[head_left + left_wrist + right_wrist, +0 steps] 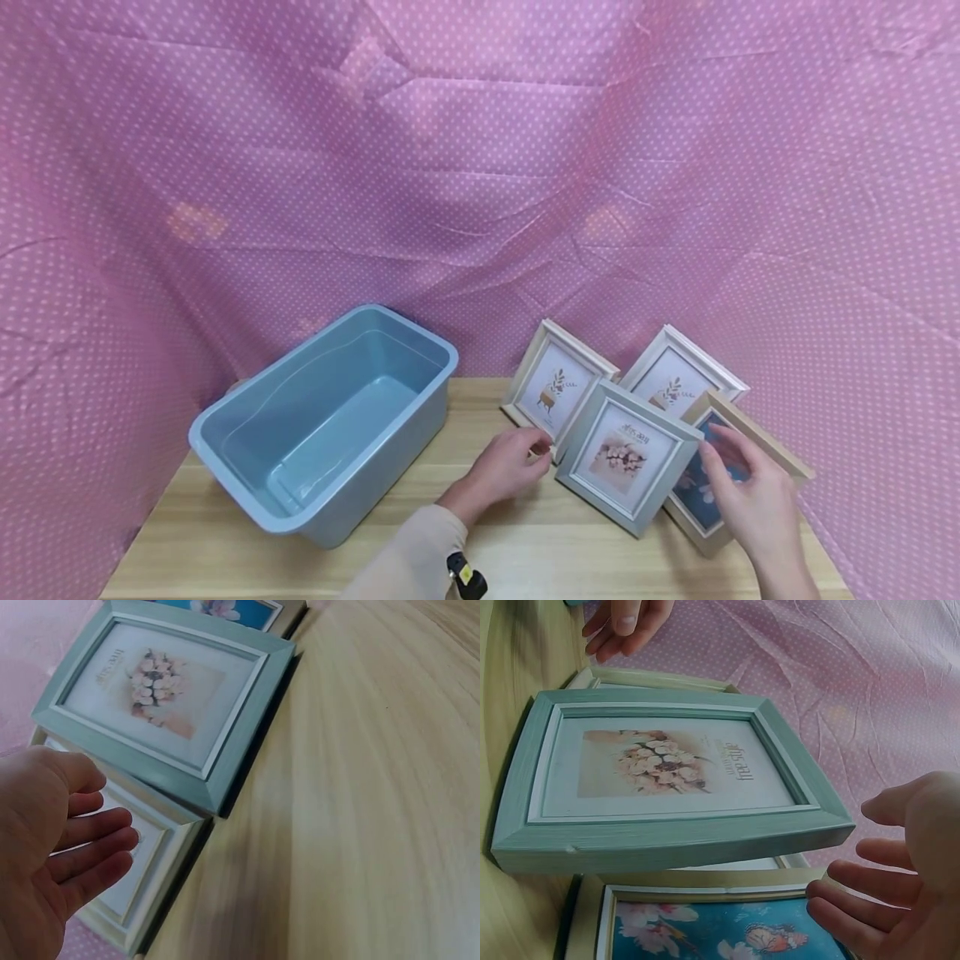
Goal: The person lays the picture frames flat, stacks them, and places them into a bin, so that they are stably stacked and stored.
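Observation:
A pale green picture frame (pixel 626 458) with a bouquet print leans in front of three others. To its left stands a cream picture frame (pixel 558 387) with a potted-plant print; behind it, a white picture frame (pixel 678 375) is partly covered. At the right, a tan picture frame (pixel 705 500) shows flowers and a butterfly on blue. My left hand (pixel 510 467), fingers loosely bent, is by the cream frame's lower edge and holds nothing. Spread fingers show on my right hand (pixel 900 877), beside the green frame's corner and over the tan frame, with nothing in them.
A deep blue-grey plastic bin (pixel 405 442) stands on the left of the wooden table (pixel 540 558). Pink dotted cloth (pixel 480 183) hangs behind the table and at both sides.

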Demonstrator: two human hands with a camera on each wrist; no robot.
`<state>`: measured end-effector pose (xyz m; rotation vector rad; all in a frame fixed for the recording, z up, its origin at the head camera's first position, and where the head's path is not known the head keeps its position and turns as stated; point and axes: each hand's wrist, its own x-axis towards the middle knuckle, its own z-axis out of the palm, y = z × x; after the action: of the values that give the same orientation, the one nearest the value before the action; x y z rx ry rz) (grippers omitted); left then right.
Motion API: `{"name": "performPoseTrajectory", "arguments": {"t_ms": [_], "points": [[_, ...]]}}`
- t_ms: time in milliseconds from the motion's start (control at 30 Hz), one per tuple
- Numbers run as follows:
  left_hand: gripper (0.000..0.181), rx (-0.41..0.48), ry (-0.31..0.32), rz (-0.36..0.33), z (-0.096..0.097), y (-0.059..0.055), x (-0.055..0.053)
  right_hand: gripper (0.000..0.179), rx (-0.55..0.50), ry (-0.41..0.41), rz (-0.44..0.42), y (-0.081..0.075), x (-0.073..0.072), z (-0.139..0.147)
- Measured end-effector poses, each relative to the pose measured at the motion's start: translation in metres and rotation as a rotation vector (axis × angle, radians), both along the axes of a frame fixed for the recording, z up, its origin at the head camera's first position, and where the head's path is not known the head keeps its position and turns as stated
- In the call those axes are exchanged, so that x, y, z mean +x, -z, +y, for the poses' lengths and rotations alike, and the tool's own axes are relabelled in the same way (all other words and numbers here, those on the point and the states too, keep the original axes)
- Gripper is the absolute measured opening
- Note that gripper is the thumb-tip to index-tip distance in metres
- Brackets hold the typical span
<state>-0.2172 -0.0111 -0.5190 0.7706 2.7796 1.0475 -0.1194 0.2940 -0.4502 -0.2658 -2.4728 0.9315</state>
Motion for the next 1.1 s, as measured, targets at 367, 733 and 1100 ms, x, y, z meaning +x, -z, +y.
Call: {"name": "performPoseTrajectory", "arguments": {"t_ms": [367, 733, 1100], "points": [[0.029, 0.041, -0.02, -0.057, 0.014, 0.012, -0.003, 0.047, -0.089, -0.023, -0.093, 0.012, -0.002, 0.003], [0.02, 0.029, -0.029, -0.034, 0.027, 0.022, -0.004, 0.045, -0.206, -0.015, -0.109, 0.02, -0.006, 0.001], [0.009, 0.054, -0.064, 0.006, 0.033, 0.03, -0.003, 0.044, -0.241, -0.003, -0.107, 0.024, -0.008, -0.005]]}}
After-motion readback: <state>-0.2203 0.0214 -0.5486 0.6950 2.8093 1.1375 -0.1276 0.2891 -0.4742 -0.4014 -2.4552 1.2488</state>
